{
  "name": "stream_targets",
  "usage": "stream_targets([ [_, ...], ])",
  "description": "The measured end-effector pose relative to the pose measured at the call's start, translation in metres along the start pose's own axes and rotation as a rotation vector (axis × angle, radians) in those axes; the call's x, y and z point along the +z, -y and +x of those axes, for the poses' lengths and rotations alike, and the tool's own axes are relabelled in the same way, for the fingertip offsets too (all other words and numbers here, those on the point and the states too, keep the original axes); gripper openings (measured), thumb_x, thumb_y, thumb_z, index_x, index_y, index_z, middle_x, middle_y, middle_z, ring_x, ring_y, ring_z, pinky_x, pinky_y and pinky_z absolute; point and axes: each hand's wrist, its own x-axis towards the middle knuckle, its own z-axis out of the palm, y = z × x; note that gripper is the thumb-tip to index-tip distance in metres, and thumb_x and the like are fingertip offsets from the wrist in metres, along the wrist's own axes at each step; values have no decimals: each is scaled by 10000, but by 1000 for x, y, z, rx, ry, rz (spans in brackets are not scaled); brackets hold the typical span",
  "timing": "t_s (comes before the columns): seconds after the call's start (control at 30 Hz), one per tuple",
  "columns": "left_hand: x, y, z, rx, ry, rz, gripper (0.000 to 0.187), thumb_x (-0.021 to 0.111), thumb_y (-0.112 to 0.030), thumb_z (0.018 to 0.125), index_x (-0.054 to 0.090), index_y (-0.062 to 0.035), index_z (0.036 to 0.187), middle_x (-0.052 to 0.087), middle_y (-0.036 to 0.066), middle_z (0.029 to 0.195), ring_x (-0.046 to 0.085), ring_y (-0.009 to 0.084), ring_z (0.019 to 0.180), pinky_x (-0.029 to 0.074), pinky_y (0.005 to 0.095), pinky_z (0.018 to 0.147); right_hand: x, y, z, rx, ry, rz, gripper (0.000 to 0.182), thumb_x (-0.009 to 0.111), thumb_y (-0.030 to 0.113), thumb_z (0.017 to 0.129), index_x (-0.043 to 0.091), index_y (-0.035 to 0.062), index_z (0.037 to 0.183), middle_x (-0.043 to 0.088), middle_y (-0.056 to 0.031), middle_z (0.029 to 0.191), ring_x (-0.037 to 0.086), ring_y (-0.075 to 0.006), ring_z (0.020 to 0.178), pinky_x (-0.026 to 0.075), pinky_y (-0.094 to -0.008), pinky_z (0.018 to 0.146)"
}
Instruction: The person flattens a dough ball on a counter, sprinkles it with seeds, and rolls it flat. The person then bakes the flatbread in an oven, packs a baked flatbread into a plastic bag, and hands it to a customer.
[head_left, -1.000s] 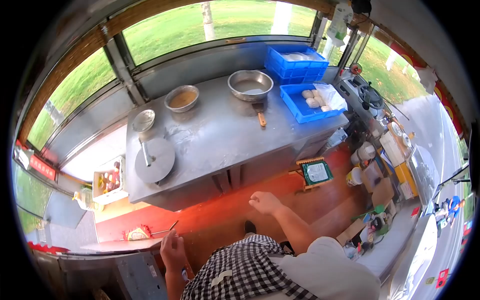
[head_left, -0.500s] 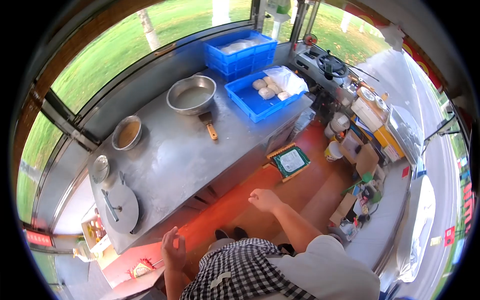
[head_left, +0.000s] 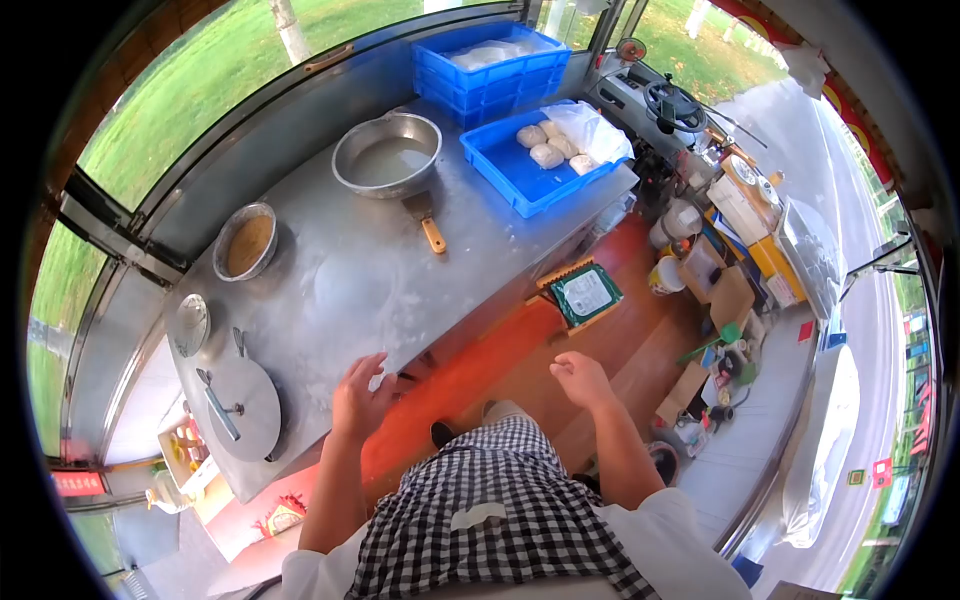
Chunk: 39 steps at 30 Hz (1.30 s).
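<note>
Over the front edge of the steel table (head_left: 340, 300), my left hand (head_left: 363, 400) is raised with bent fingers and thumb apart, holding nothing. My right hand (head_left: 583, 382) hangs in the air above the floor, its fingers loosely curled and slightly apart, with nothing visible in it. A scraper (head_left: 428, 226) with a wooden handle lies on the table, beside a large metal bowl (head_left: 388, 188) with cloudy liquid. Farther right, a blue crate (head_left: 500, 175) holds several pale dough pieces (head_left: 547, 155) and a white plastic sheet (head_left: 592, 130).
Stacked blue crates (head_left: 480, 85) stand behind. A bowl of brown paste (head_left: 246, 243), a small metal dish (head_left: 192, 325) and a round plate with utensils (head_left: 255, 400) are at left. A green package on a stool (head_left: 585, 295) and boxes (head_left: 730, 295) occupy the floor.
My left hand has risen toward the table edge. My right hand has shifted right and slightly up. The view has moved a little; the table objects stay in place.
</note>
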Motion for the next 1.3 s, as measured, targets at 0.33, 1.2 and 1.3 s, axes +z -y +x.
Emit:
stream_targets([
  [0.33, 70, 8, 143, -11, -12, -12, 353, 750, -149, 916, 696, -9, 1235, 730, 170, 1158, 740, 280, 947, 576, 406, 848, -37, -25, 61, 68, -56, 17, 400, 701, 353, 968, 718, 24, 1194, 761, -180, 1098, 724, -332, 1044, 561, -413, 913],
  [1.2, 171, 57, 304, -419, 124, 230, 450, 757, -176, 732, 598, -44, 1132, 661, 178, 1091, 666, 388, 1018, 545, 478, 869, -157, 4, 274, 40, 38, -5, 416, 679, 338, 989, 692, 18, 1254, 751, -201, 1087, 723, -332, 1016, 558, -416, 885],
  [1.3, 126, 11, 296, -358, 84, 112, 342, 733, -132, 725, 636, -40, 1040, 660, 154, 988, 656, 351, 890, 544, 454, 803, -155, 9, 286, 39, 25, -16, 405, 677, 345, 988, 701, 26, 1236, 755, -197, 1071, 722, -346, 1013, 557, -425, 887],
])
